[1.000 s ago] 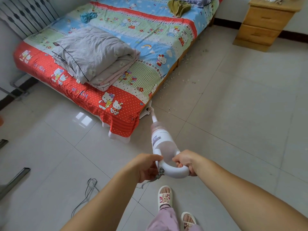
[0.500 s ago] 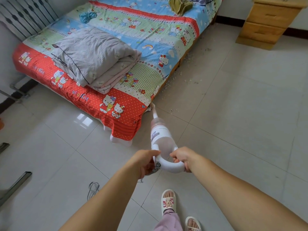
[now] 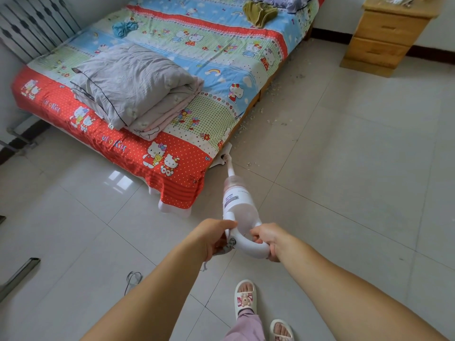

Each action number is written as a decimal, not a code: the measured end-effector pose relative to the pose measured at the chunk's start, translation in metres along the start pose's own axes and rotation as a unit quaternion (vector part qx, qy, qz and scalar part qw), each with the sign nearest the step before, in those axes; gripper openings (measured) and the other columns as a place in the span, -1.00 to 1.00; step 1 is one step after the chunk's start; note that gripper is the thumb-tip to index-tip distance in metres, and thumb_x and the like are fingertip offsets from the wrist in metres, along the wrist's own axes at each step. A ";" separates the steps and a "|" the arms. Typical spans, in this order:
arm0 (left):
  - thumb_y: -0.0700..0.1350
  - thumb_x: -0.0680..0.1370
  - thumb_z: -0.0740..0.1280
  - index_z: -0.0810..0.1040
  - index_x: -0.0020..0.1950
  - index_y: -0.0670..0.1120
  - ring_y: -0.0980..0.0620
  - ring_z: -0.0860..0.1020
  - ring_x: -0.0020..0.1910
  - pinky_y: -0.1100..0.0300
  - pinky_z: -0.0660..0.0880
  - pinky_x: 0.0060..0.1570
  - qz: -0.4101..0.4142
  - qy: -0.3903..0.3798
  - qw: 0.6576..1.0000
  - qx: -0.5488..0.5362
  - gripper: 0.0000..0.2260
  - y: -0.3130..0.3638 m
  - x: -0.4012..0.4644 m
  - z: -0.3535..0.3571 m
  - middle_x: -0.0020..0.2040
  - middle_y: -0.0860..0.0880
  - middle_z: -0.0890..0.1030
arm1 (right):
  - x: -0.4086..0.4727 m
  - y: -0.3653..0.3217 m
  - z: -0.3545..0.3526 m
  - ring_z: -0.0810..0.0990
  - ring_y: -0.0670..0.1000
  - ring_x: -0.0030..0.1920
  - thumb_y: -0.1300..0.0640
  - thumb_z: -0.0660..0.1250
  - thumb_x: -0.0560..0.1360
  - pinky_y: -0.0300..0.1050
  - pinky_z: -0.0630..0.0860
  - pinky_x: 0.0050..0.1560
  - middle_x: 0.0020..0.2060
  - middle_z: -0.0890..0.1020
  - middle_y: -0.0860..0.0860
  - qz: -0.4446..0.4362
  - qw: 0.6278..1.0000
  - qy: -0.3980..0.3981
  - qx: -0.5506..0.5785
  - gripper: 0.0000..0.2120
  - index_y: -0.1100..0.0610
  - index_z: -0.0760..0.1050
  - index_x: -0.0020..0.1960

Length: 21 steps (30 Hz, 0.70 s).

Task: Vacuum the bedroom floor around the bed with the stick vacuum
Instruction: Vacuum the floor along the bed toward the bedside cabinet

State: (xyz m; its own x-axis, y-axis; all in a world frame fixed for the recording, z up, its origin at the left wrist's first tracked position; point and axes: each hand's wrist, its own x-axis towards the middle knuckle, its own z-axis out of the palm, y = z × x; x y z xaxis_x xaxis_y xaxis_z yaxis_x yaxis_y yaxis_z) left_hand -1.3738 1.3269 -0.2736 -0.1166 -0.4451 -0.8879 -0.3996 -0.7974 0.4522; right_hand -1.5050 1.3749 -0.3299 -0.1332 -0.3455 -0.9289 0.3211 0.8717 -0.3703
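Observation:
I hold a white stick vacuum by its curved loop handle. My left hand grips the handle's left end and my right hand grips its right side. The vacuum's floor head lies on the tiles at the near right corner of the bed, partly tucked under the hanging red cartoon-print sheet. Pale crumbs and debris are scattered on the tiled floor along the bed's right side.
A folded grey quilt lies on the bed. A wooden nightstand stands at the back right. A grey power cord trails on the floor at lower left. A radiator stands behind the bed. My sandalled feet stand below the handle.
The vacuum head has slid forward along the bed's right side, past the corner. I have stepped forward with it; both hands keep their grip.

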 end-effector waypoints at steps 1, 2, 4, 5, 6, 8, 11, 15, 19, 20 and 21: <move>-0.15 0.52 0.35 0.51 -0.18 -0.26 -0.01 0.48 -0.44 0.25 0.51 -0.44 0.000 -0.002 1.000 0.007 -0.82 -0.001 -0.001 -0.001 -0.41 -0.16 0.52 | -0.002 0.003 0.001 0.26 -0.17 -0.73 0.28 0.19 0.57 -0.41 0.22 -0.64 -0.47 0.33 -0.02 0.001 1.000 -0.002 0.008 -0.79 0.18 0.41 -0.24; -0.15 0.52 0.35 0.51 -0.18 -0.26 -0.02 0.48 -0.43 0.25 0.51 -0.44 0.002 -0.002 1.000 0.013 -0.82 -0.003 -0.003 -0.002 -0.38 -0.17 0.52 | -0.004 0.006 0.002 0.24 -0.17 -0.75 0.29 0.19 0.56 -0.42 0.21 -0.65 -0.47 0.33 -0.02 0.002 1.000 -0.004 0.013 -0.79 0.18 0.41 -0.24; -0.15 0.52 0.35 0.51 -0.18 -0.26 -0.02 0.48 -0.43 0.24 0.51 -0.43 0.004 0.000 1.000 0.024 -0.82 -0.005 -0.007 -0.004 -0.36 -0.17 0.52 | -0.009 0.011 0.005 0.25 -0.16 -0.72 0.29 0.19 0.55 -0.42 0.22 -0.64 -0.47 0.33 -0.03 0.008 1.000 -0.005 0.023 -0.80 0.17 0.41 -0.25; -0.15 0.51 0.36 0.52 -0.18 -0.26 -0.02 0.49 -0.43 0.23 0.51 -0.43 0.006 0.003 1.000 0.028 -0.82 -0.006 -0.009 -0.006 -0.36 -0.17 0.52 | -0.012 0.014 0.007 0.27 -0.15 -0.66 0.28 0.19 0.55 -0.40 0.23 -0.62 -0.47 0.33 -0.03 0.012 1.000 -0.007 0.027 -0.81 0.17 0.42 -0.24; -0.15 0.51 0.36 0.52 -0.18 -0.26 -0.02 0.49 -0.44 0.23 0.51 -0.44 0.009 0.006 0.999 0.032 -0.83 -0.007 -0.011 -0.007 -0.36 -0.17 0.52 | -0.015 0.016 0.009 0.29 -0.13 -0.59 0.27 0.20 0.54 -0.37 0.25 -0.59 -0.47 0.34 -0.03 0.016 0.999 -0.008 0.030 -0.82 0.17 0.43 -0.23; -0.15 0.50 0.36 0.52 -0.17 -0.25 -0.02 0.51 -0.45 0.23 0.50 -0.46 0.012 0.014 0.999 0.038 -0.84 -0.009 -0.014 -0.010 -0.36 -0.18 0.53 | -0.019 0.019 0.013 0.29 -0.11 -0.54 0.26 0.20 0.54 -0.32 0.27 -0.54 -0.47 0.35 -0.03 0.023 0.999 -0.010 0.039 -0.83 0.17 0.44 -0.23; -0.16 0.48 0.37 0.52 -0.17 -0.26 0.03 0.51 -0.59 0.26 0.48 -0.52 0.018 0.024 0.999 0.041 -0.84 -0.007 -0.017 -0.016 -0.45 -0.15 0.53 | -0.020 0.021 0.021 0.29 -0.13 -0.64 0.28 0.20 0.54 -0.37 0.29 -0.53 -0.53 0.34 -0.04 0.024 0.997 -0.014 0.065 -0.79 0.15 0.43 -0.27; -0.16 0.48 0.39 0.52 -0.18 -0.25 0.01 0.52 -0.53 0.26 0.48 -0.51 0.031 0.034 0.998 0.034 -0.84 0.001 -0.019 -0.020 -0.43 -0.15 0.54 | -0.025 0.011 0.024 0.30 -0.12 -0.66 0.29 0.19 0.54 -0.37 0.29 -0.51 -0.60 0.34 -0.06 0.019 0.997 -0.015 0.068 -0.77 0.14 0.42 -0.29; -0.14 0.49 0.39 0.52 -0.16 -0.25 -0.02 0.51 -0.44 0.23 0.49 -0.46 0.039 0.033 0.999 0.018 -0.82 0.010 -0.012 -0.020 -0.36 -0.16 0.53 | -0.023 -0.003 0.023 0.32 -0.08 -0.51 0.27 0.18 0.55 -0.28 0.34 -0.46 -0.53 0.35 -0.03 0.018 0.998 -0.022 0.054 -0.80 0.15 0.43 -0.25; -0.13 0.49 0.39 0.53 -0.14 -0.25 -0.02 0.51 -0.43 0.22 0.51 -0.43 0.040 0.032 0.999 0.014 -0.82 0.011 -0.011 -0.018 -0.34 -0.16 0.53 | -0.022 -0.005 0.022 0.33 -0.09 -0.54 0.27 0.18 0.54 -0.29 0.34 -0.46 -0.59 0.37 -0.04 0.018 0.999 -0.019 0.047 -0.80 0.15 0.43 -0.25; -0.13 0.49 0.39 0.53 -0.13 -0.25 -0.02 0.52 -0.42 0.22 0.52 -0.41 0.039 0.030 0.999 0.011 -0.82 0.013 -0.008 -0.018 -0.33 -0.16 0.53 | -0.020 -0.009 0.022 0.33 -0.09 -0.57 0.27 0.18 0.54 -0.30 0.34 -0.48 -0.68 0.36 -0.06 0.018 0.999 -0.014 0.037 -0.79 0.14 0.43 -0.26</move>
State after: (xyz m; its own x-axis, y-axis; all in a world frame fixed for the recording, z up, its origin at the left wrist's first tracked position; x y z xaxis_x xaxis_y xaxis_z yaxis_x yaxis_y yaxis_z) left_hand -1.3618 1.3132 -0.2591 -0.0934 -0.5296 -0.8431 -0.4115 -0.7506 0.5171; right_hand -1.4849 1.3661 -0.3083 -0.0948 -0.3253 -0.9409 0.3934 0.8559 -0.3356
